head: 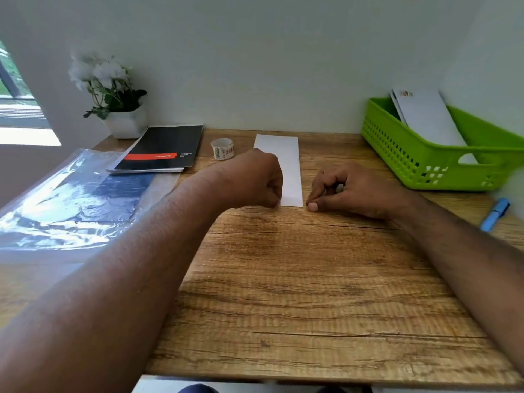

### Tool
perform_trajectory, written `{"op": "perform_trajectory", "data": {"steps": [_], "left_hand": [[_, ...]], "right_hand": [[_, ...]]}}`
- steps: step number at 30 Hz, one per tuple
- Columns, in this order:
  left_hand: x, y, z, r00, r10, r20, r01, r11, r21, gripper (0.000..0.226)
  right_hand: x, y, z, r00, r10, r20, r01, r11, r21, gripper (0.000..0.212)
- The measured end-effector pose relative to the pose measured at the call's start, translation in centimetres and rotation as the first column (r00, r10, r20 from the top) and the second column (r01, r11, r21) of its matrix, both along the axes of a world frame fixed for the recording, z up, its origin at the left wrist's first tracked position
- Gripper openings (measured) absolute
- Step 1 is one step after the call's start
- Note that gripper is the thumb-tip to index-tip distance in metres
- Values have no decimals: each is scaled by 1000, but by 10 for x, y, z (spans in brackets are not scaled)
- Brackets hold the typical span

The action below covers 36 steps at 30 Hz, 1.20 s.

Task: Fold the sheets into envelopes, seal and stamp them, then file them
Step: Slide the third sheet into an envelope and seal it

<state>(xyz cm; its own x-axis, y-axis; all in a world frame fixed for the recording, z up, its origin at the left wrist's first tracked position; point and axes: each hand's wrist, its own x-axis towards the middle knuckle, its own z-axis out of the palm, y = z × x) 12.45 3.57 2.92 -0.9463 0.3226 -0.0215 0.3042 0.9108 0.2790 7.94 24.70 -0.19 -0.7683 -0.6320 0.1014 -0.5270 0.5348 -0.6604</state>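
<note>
where left hand (pixel 255 180) overlaps: paper's (pixel 287 165) edge

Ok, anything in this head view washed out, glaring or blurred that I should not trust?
Head view: the window at left is blown out; the plastic sleeve carries strong glare; the flowers are soft and blurred; wide-angle bending at the edges. The folded sheet and both hands, left hand and right hand, read clearly.
</note>
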Motion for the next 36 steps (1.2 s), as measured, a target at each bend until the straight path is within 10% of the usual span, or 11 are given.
{"op": "perform_trajectory", "data": {"steps": [17, 30, 36], "left_hand": [[-1, -12, -3, 992, -76, -103, 84, 993, 81, 17], [1, -5, -4, 881, -82, -466, 73, 997, -37, 19], [2, -13, 0, 742, 170, -648, 315, 765, 562, 14]], "right_hand": [[2, -20, -4, 805, 253, -537, -150, 962, 228, 30], [3, -19, -4, 709, -66, -702, -49, 989, -142, 18], [-18, 8, -3, 808, -362, -465, 148, 889, -434, 38]]}}
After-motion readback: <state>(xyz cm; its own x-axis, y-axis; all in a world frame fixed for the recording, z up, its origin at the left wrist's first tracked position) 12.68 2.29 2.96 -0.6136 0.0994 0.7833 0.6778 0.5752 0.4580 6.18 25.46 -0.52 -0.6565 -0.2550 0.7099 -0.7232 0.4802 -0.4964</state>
